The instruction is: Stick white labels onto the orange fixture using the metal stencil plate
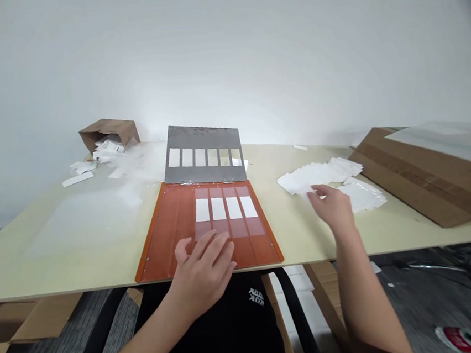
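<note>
An orange board [158, 234] lies at the table's near edge, with a grey metal plate [206, 174] hinged at its back and raised. The plate has a row of rectangular windows. Clear plastic strips, each with a white card [234, 207] on it, sit side by side in the board's right half. My left hand [206, 268] rests over the board's near edge, fingers spread and holding nothing. To the right, my right hand [333, 206] is at the near edge of a fanned pile of white slips [316, 175], thumb and fingertips pinched. What they hold is too blurred to tell.
A small open carton [108, 126] with white scraps stands at the back left. Clear plastic film [93, 212] covers the table's left side. More white slips [362, 195] lie beside a large cardboard box [423, 186] at right. A wall rises behind the table.
</note>
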A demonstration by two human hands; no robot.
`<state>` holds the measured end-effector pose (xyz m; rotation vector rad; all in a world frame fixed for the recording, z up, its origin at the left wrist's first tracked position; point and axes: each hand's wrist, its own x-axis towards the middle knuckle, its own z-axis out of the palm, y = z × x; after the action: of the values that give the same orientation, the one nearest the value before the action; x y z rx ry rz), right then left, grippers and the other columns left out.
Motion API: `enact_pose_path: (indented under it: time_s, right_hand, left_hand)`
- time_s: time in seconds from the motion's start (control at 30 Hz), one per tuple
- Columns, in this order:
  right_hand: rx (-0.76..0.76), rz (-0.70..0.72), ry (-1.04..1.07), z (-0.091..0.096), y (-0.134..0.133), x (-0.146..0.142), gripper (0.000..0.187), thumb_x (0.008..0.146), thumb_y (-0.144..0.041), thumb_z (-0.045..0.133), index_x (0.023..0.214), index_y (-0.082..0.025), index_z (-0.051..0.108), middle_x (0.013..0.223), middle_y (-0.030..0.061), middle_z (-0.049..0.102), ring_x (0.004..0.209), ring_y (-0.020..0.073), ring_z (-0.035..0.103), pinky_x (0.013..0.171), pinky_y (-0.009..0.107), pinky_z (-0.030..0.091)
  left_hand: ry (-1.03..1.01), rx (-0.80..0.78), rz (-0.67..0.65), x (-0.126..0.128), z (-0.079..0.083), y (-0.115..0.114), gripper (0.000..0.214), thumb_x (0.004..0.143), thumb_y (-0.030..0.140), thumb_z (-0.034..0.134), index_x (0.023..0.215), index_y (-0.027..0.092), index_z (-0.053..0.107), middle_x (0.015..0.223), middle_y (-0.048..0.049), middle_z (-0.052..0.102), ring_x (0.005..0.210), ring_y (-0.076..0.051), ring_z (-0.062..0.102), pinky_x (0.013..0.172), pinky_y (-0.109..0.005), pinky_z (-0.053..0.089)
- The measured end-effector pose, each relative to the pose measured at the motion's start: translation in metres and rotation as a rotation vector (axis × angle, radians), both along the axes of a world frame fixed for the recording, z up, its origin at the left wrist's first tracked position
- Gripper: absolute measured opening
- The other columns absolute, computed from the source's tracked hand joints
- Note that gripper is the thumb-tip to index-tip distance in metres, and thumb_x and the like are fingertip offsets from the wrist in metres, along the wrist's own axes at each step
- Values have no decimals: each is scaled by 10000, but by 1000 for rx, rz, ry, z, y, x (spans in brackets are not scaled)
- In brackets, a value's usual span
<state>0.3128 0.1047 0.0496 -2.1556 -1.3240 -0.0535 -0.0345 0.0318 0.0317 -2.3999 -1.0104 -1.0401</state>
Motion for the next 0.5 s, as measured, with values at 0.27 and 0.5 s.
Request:
enact_pose_path:
  time_s: [0.27, 0.5]
  right_hand:
    - [68, 18, -175, -15, 9, -2, 460, 840, -426, 548, 1223, -186, 639, 1254, 174, 629, 1144, 397, 547, 908, 601, 404]
    - [52, 1031, -78, 29, 35, -113, 226, 930, -336, 513, 1045, -263, 692, 1143, 52, 704, 1047, 228, 625, 907, 397, 433]
  left_hand:
    - [8, -142, 83, -22, 1, 0, 141, 922, 287, 562, 976, 224, 676, 1016, -37, 744, 1010, -225, 649, 1007, -455, 264]
    - [66, -259, 169, -32, -9, 2, 323, 949, 428, 496, 1131, 205, 643, 1171, -84, 712, 1156, -283, 599, 1054, -521, 233]
